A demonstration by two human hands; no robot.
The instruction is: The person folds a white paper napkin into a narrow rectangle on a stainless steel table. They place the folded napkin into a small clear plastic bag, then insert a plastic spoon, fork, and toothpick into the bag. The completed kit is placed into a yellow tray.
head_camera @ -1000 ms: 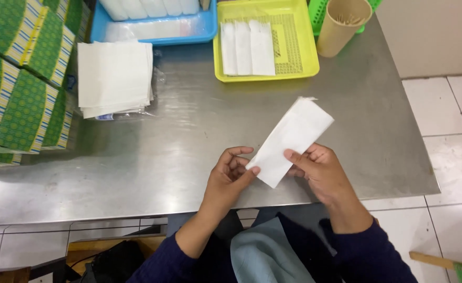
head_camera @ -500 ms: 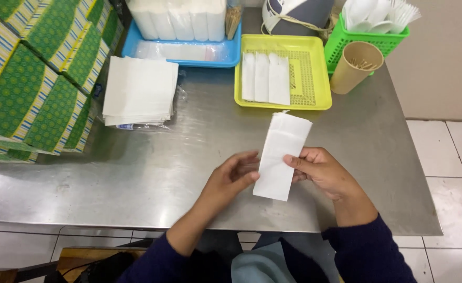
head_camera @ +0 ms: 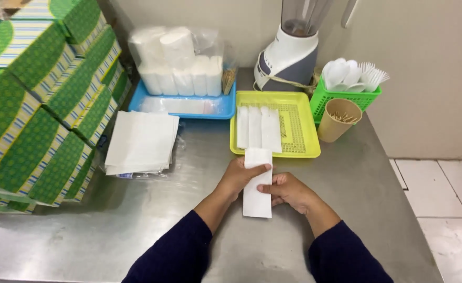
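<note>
On the steel worktop (head_camera: 110, 230), the left hand (head_camera: 237, 178) and right hand (head_camera: 288, 191) both close lightly on a folded white napkin (head_camera: 257, 183), the left thumb laid across its upper part and the right fingers curled against its edge, so it lies lengthwise just short of the yellow tray (head_camera: 299, 131). With so loose a pinch the fold could spring open or slip askew. Beyond, the paper cup of toothpicks (head_camera: 337, 120) stands near enough to be knocked over.

To my left I see stacked green-and-yellow patterned cartons (head_camera: 37, 99); a clear plastic bag of tissue rolls (head_camera: 178, 60) stands behind.
</note>
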